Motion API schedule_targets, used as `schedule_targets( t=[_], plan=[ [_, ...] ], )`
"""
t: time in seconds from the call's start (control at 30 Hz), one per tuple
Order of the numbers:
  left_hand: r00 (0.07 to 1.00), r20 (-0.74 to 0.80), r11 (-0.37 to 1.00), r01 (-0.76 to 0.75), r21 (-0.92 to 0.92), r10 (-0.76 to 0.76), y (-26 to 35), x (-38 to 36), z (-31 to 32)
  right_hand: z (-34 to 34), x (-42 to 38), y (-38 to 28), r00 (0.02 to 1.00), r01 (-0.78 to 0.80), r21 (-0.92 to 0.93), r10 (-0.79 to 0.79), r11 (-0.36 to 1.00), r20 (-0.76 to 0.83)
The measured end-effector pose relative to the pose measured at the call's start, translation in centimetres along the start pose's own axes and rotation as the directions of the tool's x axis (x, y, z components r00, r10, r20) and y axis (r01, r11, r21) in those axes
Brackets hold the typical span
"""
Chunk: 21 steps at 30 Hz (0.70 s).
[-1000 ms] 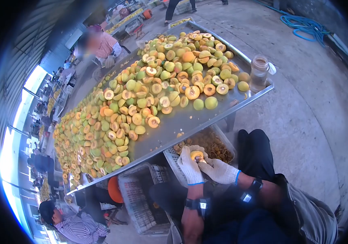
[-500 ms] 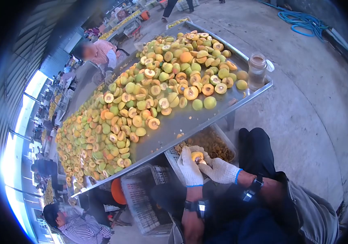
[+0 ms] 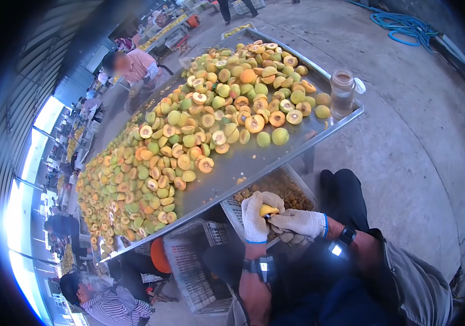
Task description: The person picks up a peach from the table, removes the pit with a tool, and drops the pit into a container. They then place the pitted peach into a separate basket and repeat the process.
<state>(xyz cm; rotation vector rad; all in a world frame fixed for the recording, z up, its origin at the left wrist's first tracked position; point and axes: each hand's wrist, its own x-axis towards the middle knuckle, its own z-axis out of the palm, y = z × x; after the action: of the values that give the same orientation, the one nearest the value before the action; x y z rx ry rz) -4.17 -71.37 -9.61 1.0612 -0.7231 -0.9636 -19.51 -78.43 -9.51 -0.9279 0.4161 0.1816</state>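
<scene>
My left hand (image 3: pixel 255 217), in a whitish knit glove, is wrapped around a yellow peach half (image 3: pixel 268 209). Close against the fruit is my gloved right hand (image 3: pixel 300 223), its fingers pinched together. A small dark bit shows at its fingertips, too small to name. Both hands are over a pale plastic crate (image 3: pixel 233 216) with brown pits and scraps (image 3: pixel 296 198) in it. Just beyond, a metal table (image 3: pixel 216 185) carries a big heap of halved green, yellow and orange peaches (image 3: pixel 189 138).
At the table's right corner stands a clear jar (image 3: pixel 343 95). A grey crate (image 3: pixel 189 271) sits below the near edge, left of my legs. One person (image 3: pixel 115 304) in stripes sits at lower left; another (image 3: pixel 134 68) works across the table. A blue hose (image 3: pixel 406 27) lies on the floor.
My hands have turned the peach half, so its cut face with the pale middle no longer shows. The right hand has shifted slightly. The person across has moved a little.
</scene>
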Motion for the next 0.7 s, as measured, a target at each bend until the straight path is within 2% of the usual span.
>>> schedule_targets(
  t=[0.07, 0.13, 0.2, 0.27, 0.3, 0.37, 0.4, 0.43, 0.47, 0.53, 0.57, 0.63, 0.67, 0.7],
  plan=[
    [0.999, 0.049, 1.000, 0.006, 0.014, -0.007, 0.2, 0.1, -0.3, -0.1, 0.0, -0.1, 0.991, -0.082, 0.169, 0.062, 0.982, 0.121],
    [0.988, 0.156, 0.999, -0.023, 0.044, 0.016, 0.2, 0.2, -0.7, -0.3, 0.1, -0.1, 0.987, -0.091, 0.184, 0.063, 0.979, 0.150],
    [0.982, 0.188, 0.998, -0.004, 0.056, -0.007, 0.2, 0.4, -1.3, -0.8, 0.3, 0.4, 0.983, -0.095, 0.203, 0.059, 0.974, 0.176],
    [0.975, 0.218, 0.998, 0.016, 0.068, -0.030, 0.2, 0.4, -1.4, -1.8, 1.1, 1.4, 0.936, -0.180, 0.329, 0.058, 0.927, 0.349],
    [0.984, 0.175, 0.997, 0.027, 0.073, -0.039, 0.0, 0.3, -1.4, -1.7, 1.1, 1.4, 0.935, -0.179, 0.331, 0.056, 0.926, 0.349],
    [0.990, 0.133, 0.996, 0.038, 0.078, -0.048, -0.8, 0.2, -1.2, -1.7, 1.2, 1.0, 0.968, -0.092, 0.269, 0.023, 0.959, 0.248],
    [0.992, -0.040, 0.992, 0.123, -0.031, -0.124, -1.6, 0.0, -0.9, -1.5, 1.1, 0.7, 0.969, -0.090, 0.271, 0.021, 0.958, 0.248],
    [0.956, -0.202, 0.971, 0.184, -0.153, -0.213, -2.1, -0.1, -0.7, -1.1, 0.9, 0.2, 0.984, -0.078, 0.207, 0.042, 0.975, 0.173],
    [0.956, -0.201, 0.971, 0.183, -0.153, -0.212, -2.6, -0.1, -0.7, -1.0, 0.8, -0.2, 0.994, -0.073, 0.139, 0.060, 0.988, 0.095],
    [0.924, -0.307, 0.958, 0.157, -0.242, -0.229, -2.7, -0.3, -0.3, -1.1, 0.9, -0.1, 0.996, -0.060, 0.093, 0.053, 0.994, 0.078],
    [0.923, -0.311, 0.958, 0.155, -0.243, -0.228, -2.6, -0.2, -0.6, -1.2, 1.1, 0.0, 0.997, -0.043, 0.044, 0.040, 0.998, 0.065],
    [0.862, -0.302, 0.746, 0.123, -0.654, -0.407, -2.3, 0.0, -1.4, -1.2, 1.6, 0.2, 0.997, -0.032, -0.008, 0.033, 0.999, 0.072],
    [0.866, -0.337, 0.805, 0.117, -0.581, -0.369, -2.3, -0.1, -1.4, -1.3, 1.7, 0.4, 0.997, -0.018, -0.059, 0.022, 0.998, 0.072],
    [0.870, -0.332, 0.807, 0.119, -0.579, -0.366, -2.2, 0.3, -1.4, -1.4, 1.9, 0.4, 0.997, -0.011, -0.059, 0.015, 0.998, 0.069]
  ],
)
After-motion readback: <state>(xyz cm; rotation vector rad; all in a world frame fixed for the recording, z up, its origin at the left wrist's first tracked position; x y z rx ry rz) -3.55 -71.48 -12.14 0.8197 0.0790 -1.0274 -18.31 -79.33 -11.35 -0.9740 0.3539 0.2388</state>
